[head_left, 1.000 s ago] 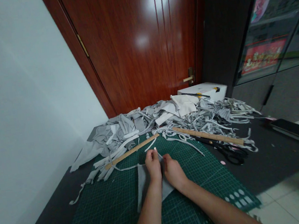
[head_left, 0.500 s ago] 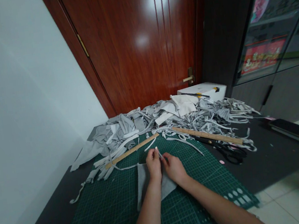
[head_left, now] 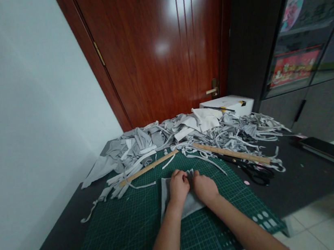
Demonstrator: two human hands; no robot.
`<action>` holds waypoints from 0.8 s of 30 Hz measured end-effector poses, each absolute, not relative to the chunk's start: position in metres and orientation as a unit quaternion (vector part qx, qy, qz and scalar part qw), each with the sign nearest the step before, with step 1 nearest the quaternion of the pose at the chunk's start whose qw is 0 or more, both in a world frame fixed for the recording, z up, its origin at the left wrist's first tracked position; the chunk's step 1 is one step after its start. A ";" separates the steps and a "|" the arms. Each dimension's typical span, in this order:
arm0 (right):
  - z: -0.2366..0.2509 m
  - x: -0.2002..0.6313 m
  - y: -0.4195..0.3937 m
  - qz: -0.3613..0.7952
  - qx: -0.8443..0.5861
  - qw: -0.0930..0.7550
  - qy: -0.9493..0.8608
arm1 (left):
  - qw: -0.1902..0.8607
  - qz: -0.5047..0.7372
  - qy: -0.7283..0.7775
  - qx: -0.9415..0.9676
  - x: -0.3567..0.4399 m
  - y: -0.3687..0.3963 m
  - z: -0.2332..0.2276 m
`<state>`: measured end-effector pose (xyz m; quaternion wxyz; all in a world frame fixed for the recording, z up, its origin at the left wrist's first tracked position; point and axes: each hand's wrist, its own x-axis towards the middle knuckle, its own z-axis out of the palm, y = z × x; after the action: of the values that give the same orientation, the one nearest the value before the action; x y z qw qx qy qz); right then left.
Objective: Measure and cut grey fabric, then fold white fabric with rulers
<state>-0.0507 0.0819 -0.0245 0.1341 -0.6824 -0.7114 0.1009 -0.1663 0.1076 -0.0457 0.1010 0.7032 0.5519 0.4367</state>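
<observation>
Left hand (head_left: 178, 186) and right hand (head_left: 205, 185) side by side, fingers curled, pinching far edge of grey fabric piece (head_left: 166, 194), flat on green cutting mat (head_left: 122, 233), wooden rulers (head_left: 148, 168) and black scissors (head_left: 254, 171) beyond, fabric-strip pile (head_left: 186, 134) behind on worktop (head_left: 300, 177)

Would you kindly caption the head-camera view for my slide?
Left hand and right hand pinch a grey fabric piece on a green gridded cutting mat.

A dark table (head_left: 300, 183) carries a green cutting mat (head_left: 123, 237).

Red-brown door (head_left: 159, 48), white wall (head_left: 22, 99)
</observation>
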 end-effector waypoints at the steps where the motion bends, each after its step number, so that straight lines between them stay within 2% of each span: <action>1: -0.025 -0.049 0.082 0.097 -0.682 0.130 -0.713 | 0.103 0.416 0.550 0.717 -0.164 0.106 -0.046; 5: -0.024 -0.039 0.083 0.086 -0.680 0.116 -0.719 | 0.094 0.339 0.531 0.771 -0.161 0.089 -0.043; 10: -0.027 -0.024 0.083 0.086 -0.671 0.112 -0.728 | 0.072 0.166 0.497 0.848 -0.160 0.055 -0.036; 14: -0.029 -0.010 0.077 0.091 -0.676 0.129 -0.719 | 0.086 0.112 0.509 0.849 -0.154 0.043 -0.037; 18: -0.020 -0.008 0.071 0.097 -0.661 0.191 -0.719 | 0.084 0.105 0.520 0.844 -0.146 0.043 -0.040; 24: -0.014 -0.044 0.073 0.191 -0.522 0.309 -0.772 | 0.082 0.107 0.513 0.848 -0.137 0.041 -0.036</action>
<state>-0.0440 0.0733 -0.0144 0.3093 -0.5220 -0.7717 0.1906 -0.1375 0.0411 -0.0363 0.0816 0.8481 0.5125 0.1069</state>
